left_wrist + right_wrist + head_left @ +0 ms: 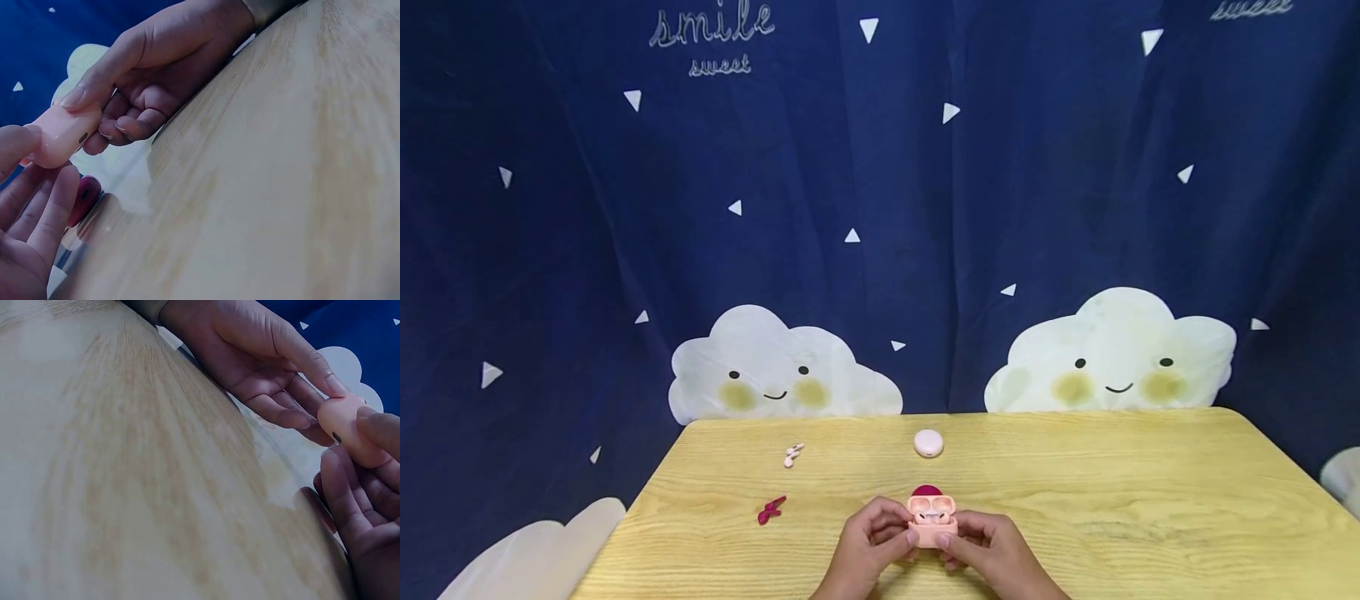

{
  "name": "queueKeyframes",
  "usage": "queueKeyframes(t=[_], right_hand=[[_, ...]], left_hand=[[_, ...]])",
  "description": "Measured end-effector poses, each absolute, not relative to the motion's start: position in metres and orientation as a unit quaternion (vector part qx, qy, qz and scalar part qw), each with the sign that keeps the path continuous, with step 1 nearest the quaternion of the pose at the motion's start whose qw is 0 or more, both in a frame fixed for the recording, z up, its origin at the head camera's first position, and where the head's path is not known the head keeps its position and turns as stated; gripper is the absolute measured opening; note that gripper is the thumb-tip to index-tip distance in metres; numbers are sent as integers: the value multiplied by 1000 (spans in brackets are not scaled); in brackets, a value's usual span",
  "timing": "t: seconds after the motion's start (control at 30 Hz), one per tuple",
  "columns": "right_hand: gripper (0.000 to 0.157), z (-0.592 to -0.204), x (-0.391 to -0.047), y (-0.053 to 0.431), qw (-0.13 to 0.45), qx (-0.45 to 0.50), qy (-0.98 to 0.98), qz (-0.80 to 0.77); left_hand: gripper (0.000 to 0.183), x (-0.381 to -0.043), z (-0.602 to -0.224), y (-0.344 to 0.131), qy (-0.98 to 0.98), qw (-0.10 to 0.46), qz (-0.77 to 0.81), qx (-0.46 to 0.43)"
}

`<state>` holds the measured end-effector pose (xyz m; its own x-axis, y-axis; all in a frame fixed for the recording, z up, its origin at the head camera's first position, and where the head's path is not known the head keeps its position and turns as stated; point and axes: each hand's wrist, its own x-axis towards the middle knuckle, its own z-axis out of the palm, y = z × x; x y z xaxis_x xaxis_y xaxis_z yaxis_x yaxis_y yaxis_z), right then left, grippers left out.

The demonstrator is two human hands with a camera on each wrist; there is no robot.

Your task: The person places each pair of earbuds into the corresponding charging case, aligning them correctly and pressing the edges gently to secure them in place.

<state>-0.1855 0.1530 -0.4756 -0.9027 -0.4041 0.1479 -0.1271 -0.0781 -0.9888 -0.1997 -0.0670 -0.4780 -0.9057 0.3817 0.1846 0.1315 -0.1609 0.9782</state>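
From where I stand, the peach earbud case (933,536) is held just above the near part of the wooden table (1120,483), its lid raised and a pair of earbuds (921,518) seated inside. The left hand (874,540) pinches one side, thumb to the front; the right hand (994,546) pinches the other the same way. A crimson case (927,490) peeks out just behind, and a pale pink case (928,443) lies farther back. Off to the left lie crimson earbuds (771,510) and pale earbuds (792,457).
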Motion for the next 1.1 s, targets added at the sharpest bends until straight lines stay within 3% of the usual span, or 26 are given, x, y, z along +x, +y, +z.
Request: queueKeyframes(t=[0.27,0.53,0.7,1.1], right_hand=[[31,-476,-186,153,84,-198,688,-693],[54,-469,-186,149,76,-117,675,-725],[52,-467,-186,147,44,-110,670,-733],[55,-466,-183,147,27,-100,679,-727]], left_hand=[[30,-199,-478,-66,642,83,737,196],[32,-199,-471,-66,634,75,747,185],[31,-200,-473,-66,637,69,745,185],[33,-198,-474,-67,629,82,752,180]])
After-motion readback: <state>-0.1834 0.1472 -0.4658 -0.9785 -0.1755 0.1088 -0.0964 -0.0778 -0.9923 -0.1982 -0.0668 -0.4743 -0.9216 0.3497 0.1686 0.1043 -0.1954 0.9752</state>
